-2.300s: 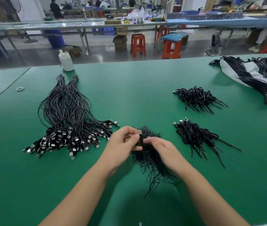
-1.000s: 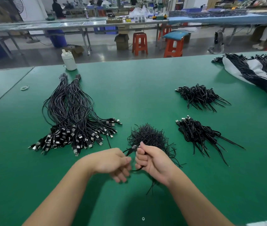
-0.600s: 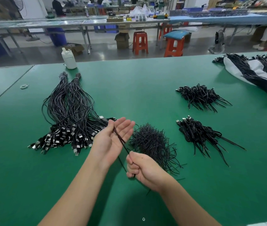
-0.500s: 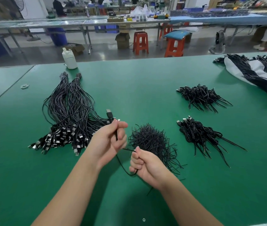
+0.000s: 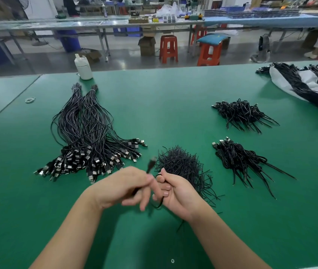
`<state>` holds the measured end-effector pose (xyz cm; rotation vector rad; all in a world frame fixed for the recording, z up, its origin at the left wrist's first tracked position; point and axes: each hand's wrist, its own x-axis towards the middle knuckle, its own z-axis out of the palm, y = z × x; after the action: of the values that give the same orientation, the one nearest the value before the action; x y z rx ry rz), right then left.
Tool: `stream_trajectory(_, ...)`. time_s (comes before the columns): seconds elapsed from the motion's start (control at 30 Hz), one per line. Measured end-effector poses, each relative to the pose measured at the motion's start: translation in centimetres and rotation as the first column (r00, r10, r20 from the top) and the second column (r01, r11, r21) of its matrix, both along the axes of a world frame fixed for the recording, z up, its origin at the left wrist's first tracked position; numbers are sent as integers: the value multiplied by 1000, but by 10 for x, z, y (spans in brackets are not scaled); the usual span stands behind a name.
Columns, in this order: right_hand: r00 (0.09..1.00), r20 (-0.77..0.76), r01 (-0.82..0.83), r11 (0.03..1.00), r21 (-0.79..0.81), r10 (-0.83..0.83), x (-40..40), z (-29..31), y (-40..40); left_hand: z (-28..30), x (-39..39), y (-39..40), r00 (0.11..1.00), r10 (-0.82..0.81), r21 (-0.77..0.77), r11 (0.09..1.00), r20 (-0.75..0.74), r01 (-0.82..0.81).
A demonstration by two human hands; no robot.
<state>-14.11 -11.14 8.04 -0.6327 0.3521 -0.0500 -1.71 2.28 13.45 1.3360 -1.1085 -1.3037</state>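
A black cable (image 5: 151, 165) is held between both hands just above the desk (image 5: 173, 98), in front of a pile of ties (image 5: 181, 166). It is pinched by the left hand (image 5: 123, 188), whose lower fingers are blurred, and its plug is seen standing above the thumb. A loop of it is gripped by the curled fingers (image 5: 164, 188) of the right hand (image 5: 179, 197). A large bundle (image 5: 88, 133) is laid to the left; a far heap (image 5: 239, 113) and a near heap (image 5: 237, 158) are set to the right
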Motion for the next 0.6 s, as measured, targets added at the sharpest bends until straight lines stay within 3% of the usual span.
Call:
stream_trajectory(0.07, 1000, -6, -13, 994, -112, 12, 1, 4, 2, 0, -5, -2, 984, -61, 188, 982, 168, 29)
stream_trajectory(0.13, 1000, -26, -9, 979, -202, 4, 2, 2, 3, -3, -9, -7, 976, 39, 256, 962, 213, -94)
stream_trajectory(0.3, 999, -50, -32, 888, -459, 11, -4, -5, 0, -18, -18, -13, 900, 129, 277, 925, 417, -261)
stream_trajectory(0.4, 997, -75, -62, 856, -513, 27, -8, -3, 0, -21, -10, -11, 740, 121, 213, 916, 661, -340)
stream_trajectory(0.43, 997, -67, -62, 862, -503, 33, -9, -2, 1, -22, -9, -12, 723, 188, 146, 917, 665, -372)
stream_trajectory(0.47, 998, -52, -56, 874, -482, 35, -10, -2, 2, -23, -9, -13, 769, 317, 62, 906, 555, -418)
stream_trajectory(0.5, 999, -34, -49, 886, -461, 37, -10, -3, 5, -24, -11, -16, 829, 467, -17, 874, 309, -486)
stream_trajectory(0.53, 999, -22, -47, 893, -448, 41, -10, -4, 8, -24, -12, -21, 823, 568, -75, 821, 8, -566)
stream_trajectory(0.6, 999, -9, -50, 893, -446, 51, -9, -8, 13, -20, -9, -28, 676, 601, -105, 709, -427, -697)
